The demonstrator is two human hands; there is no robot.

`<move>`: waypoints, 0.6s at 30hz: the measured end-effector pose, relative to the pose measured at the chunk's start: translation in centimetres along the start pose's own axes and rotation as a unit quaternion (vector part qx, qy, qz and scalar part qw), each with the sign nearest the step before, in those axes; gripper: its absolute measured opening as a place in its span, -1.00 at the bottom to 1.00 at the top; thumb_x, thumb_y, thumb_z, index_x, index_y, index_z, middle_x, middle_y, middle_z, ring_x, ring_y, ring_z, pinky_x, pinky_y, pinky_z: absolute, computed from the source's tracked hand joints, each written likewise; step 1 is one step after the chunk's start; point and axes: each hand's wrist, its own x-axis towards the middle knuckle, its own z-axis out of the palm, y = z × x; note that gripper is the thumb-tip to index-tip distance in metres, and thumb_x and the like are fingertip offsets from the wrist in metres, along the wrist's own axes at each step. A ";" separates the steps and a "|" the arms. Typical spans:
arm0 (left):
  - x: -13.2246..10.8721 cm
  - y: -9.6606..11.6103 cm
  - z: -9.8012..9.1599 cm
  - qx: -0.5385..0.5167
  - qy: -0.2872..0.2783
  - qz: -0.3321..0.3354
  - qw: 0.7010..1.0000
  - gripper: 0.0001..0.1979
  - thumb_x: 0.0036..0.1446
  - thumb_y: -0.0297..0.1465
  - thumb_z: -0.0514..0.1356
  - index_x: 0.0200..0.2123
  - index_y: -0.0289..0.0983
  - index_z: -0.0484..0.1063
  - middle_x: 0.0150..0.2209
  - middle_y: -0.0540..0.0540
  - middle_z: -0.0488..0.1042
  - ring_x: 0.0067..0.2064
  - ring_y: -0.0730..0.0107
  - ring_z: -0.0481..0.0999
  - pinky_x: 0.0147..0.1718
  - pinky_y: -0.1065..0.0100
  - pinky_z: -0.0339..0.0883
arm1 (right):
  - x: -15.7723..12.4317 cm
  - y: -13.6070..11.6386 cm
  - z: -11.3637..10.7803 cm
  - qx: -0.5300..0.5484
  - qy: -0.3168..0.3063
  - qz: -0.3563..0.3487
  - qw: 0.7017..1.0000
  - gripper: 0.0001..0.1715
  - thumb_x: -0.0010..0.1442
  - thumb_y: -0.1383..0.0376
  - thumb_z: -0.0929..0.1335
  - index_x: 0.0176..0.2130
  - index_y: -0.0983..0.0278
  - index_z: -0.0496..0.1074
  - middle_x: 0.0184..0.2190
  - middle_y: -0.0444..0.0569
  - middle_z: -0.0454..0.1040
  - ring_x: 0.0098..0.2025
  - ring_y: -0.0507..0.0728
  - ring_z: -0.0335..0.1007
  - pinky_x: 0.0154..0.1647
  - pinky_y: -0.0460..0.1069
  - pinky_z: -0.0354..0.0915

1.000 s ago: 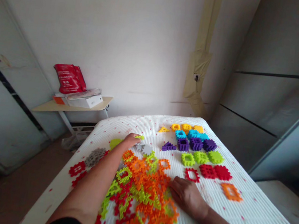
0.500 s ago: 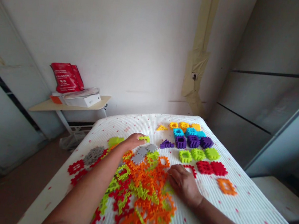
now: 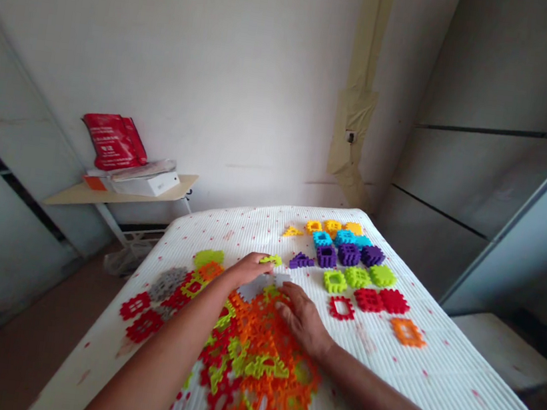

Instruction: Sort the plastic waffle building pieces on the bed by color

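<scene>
My left hand (image 3: 248, 267) reaches over a heap of orange, lime and red interlocking plastic pieces (image 3: 258, 358) and pinches a small lime green piece (image 3: 271, 259) at its fingertips. My right hand (image 3: 303, 315) lies palm down on the heap's far right part, fingers spread toward grey pieces (image 3: 253, 288). Beyond the hands, sorted pieces lie in rows: yellow (image 3: 332, 227), cyan (image 3: 342, 239), purple (image 3: 348, 254), lime (image 3: 357, 278), red (image 3: 372, 302), and one orange piece (image 3: 407, 331).
The pieces lie on a white ribbed table cover (image 3: 451, 383). Red and grey pieces (image 3: 155, 297) lie near the left edge. A small side table (image 3: 118, 195) with a red bag (image 3: 113, 141) and a white box stands at the wall. Grey panels stand to the right.
My left hand has carried the lime piece rightward toward the purple triangle. My right hand has slid left and forward across the heap toward the grey pieces.
</scene>
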 end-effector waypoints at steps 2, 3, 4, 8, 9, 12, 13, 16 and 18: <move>-1.0 0.6 -0.5 -0.012 0.006 0.007 1.000 -0.65 0.02 -0.17 0.05 -0.41 -0.32 0.47 -0.37 -0.09 0.54 -0.24 0.28 0.47 -0.19 0.35 0.28 | -0.1 -0.4 0.0 0.040 0.004 -0.004 0.999 -0.60 0.25 0.12 0.20 -0.02 0.28 0.34 0.04 0.14 0.31 0.10 0.18 0.23 0.09 0.12 0.20; -1.5 0.9 -0.7 -0.017 0.007 0.011 1.000 -0.65 0.02 -0.16 0.04 -0.42 -0.31 0.47 -0.36 -0.09 0.54 -0.24 0.28 0.47 -0.18 0.34 0.27 | -0.1 -0.7 0.0 0.055 0.004 -0.012 0.998 -0.62 0.25 0.12 0.21 -0.04 0.28 0.34 0.03 0.13 0.32 0.08 0.17 0.24 0.07 0.11 0.21; -2.0 1.2 -0.9 -0.023 0.007 0.015 1.000 -0.64 0.02 -0.15 0.04 -0.44 -0.30 0.46 -0.37 -0.10 0.54 -0.25 0.28 0.47 -0.18 0.34 0.27 | -0.2 -1.0 -0.1 0.067 0.001 -0.024 0.997 -0.63 0.25 0.13 0.21 -0.06 0.28 0.35 0.01 0.12 0.34 0.07 0.16 0.26 0.06 0.10 0.22; -3.8 1.9 -1.7 -0.047 -0.014 0.019 0.999 -0.66 0.02 -0.14 0.07 -0.46 -0.29 0.46 -0.48 -0.06 0.50 -0.36 0.34 0.46 -0.28 0.37 0.29 | -0.8 -2.6 0.0 0.075 -0.044 -0.088 0.992 -0.63 0.23 0.14 0.23 -0.06 0.31 0.34 -0.01 0.13 0.35 0.05 0.14 0.27 0.05 0.06 0.23; -4.3 1.9 -1.7 -0.050 -0.028 0.011 0.998 -0.67 0.03 -0.14 0.08 -0.44 -0.28 0.46 -0.50 -0.05 0.49 -0.39 0.36 0.46 -0.31 0.38 0.29 | -1.0 -3.0 0.0 0.068 -0.063 -0.109 0.990 -0.62 0.23 0.15 0.24 -0.04 0.32 0.33 0.00 0.14 0.35 0.07 0.14 0.25 0.06 0.05 0.23; -5.9 1.7 -1.4 -0.064 -0.086 -0.024 0.994 -0.66 0.04 -0.12 0.08 -0.42 -0.26 0.46 -0.51 -0.03 0.50 -0.45 0.37 0.45 -0.40 0.39 0.29 | -1.7 -3.9 0.0 0.030 -0.121 -0.181 0.976 -0.58 0.23 0.14 0.24 -0.01 0.34 0.32 0.06 0.16 0.31 0.12 0.13 0.20 0.10 0.02 0.19; -6.5 1.6 -1.2 -0.071 -0.093 -0.035 0.993 -0.67 0.04 -0.11 0.08 -0.41 -0.25 0.46 -0.50 -0.04 0.51 -0.45 0.36 0.46 -0.40 0.39 0.29 | -1.9 -4.2 0.0 0.013 -0.136 -0.202 0.970 -0.57 0.23 0.13 0.24 -0.01 0.34 0.33 0.07 0.15 0.30 0.12 0.13 0.20 0.11 0.01 0.18; -8.7 1.4 -0.2 -0.103 -0.056 -0.067 0.991 -0.66 0.03 -0.15 0.10 -0.18 -0.20 0.42 -0.42 -0.03 0.54 -0.37 0.32 0.49 -0.32 0.36 0.32 | -2.6 -4.8 -0.1 -0.045 -0.155 -0.250 0.955 -0.59 0.22 0.12 0.24 -0.08 0.34 0.37 0.09 0.14 0.29 0.09 0.16 0.23 0.08 0.01 0.21; -10.1 1.3 0.6 -0.133 -0.004 -0.096 0.986 -0.55 0.02 -0.19 0.12 0.00 -0.17 0.31 -0.34 -0.03 0.55 -0.26 0.28 0.51 -0.24 0.34 0.32 | -3.0 -5.1 -0.4 -0.078 -0.142 -0.263 0.951 -0.65 0.23 0.16 0.22 -0.11 0.33 0.38 0.10 0.13 0.29 0.08 0.17 0.25 0.05 0.03 0.24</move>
